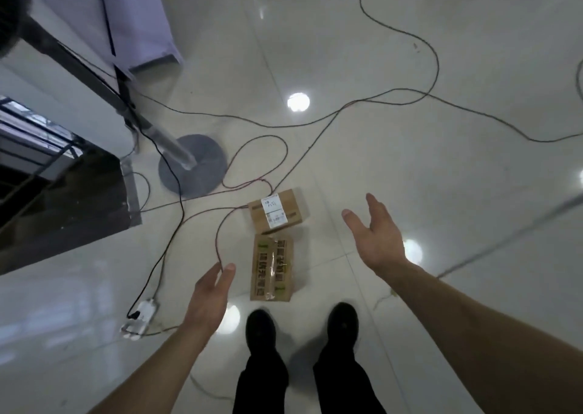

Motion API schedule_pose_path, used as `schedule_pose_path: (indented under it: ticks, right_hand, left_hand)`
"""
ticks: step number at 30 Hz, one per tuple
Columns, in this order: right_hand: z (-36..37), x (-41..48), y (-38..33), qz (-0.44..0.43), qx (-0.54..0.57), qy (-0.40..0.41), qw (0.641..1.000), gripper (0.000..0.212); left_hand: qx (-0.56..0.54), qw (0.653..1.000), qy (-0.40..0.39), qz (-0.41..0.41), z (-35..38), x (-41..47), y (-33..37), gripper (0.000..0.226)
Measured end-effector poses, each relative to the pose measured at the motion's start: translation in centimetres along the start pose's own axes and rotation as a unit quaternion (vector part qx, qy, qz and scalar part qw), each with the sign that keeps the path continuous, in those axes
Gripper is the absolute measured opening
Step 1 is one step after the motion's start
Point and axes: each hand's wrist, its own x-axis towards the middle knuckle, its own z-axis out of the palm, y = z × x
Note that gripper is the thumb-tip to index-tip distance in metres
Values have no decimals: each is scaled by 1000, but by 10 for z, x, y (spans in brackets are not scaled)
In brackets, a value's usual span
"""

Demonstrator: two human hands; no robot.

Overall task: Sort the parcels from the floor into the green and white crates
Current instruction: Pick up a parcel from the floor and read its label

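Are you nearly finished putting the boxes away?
Not yet. Done: cannot tell, since no crate is in view. In hand: nothing; the left hand and right hand are open, either side of the taped parcel. Left: that one and the labelled parcel, both on the floor.

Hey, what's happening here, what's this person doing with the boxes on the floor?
A person stands over two cardboard parcels on the tiled floor, both hands empty. The left hand and right hand are open and spread on either side of the taped parcel, which lies just ahead of the shoes. The labelled parcel sits just beyond it, among loose cables. Neither parcel is held yet, and no crate is in view.
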Motion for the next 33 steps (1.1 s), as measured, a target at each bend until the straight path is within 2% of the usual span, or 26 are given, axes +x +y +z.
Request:
schedule_pose_path:
  ticks: [6,10,15,19,22,24,26,28,30,33]
  right_hand:
    - [75,92,60,31,-49,-33,998,85]
    - [133,148,99,7,-86,-53,995,83]
    - [203,193,134,-11,-114,-104,988,80]
    - [253,205,147,-42,-123,-173,976,61]
    - [279,206,151,-30,-109,-236,965,54]
    - [293,205,155,-25,-116,-262,958,44]
    - [302,207,166,-29,-125,-233,964,36]
    - [298,203,178,1,-88,-161,983,39]
    - [283,192,193,48,-47,-109,992,48]
    - [266,170,225,107,-61,-150,981,62]
  left_hand:
    - [-15,996,-11,-89,48,106,-57,68]
    - [-37,987,-5,-157,84,167,-96,63]
    - [-122,953,-3,-277,122,222,-145,70]
    - [-201,920,-13,-337,140,249,-176,69]
    - [-273,889,-29,-366,150,262,-191,68]
    - [-324,874,-55,-359,152,267,-192,63]
    - [-355,872,-4,-337,151,269,-193,58]
    - [-330,890,96,-298,149,269,-195,44]
    - [-305,907,156,-247,147,264,-193,37]
    - [-239,942,145,-183,149,261,-204,38]
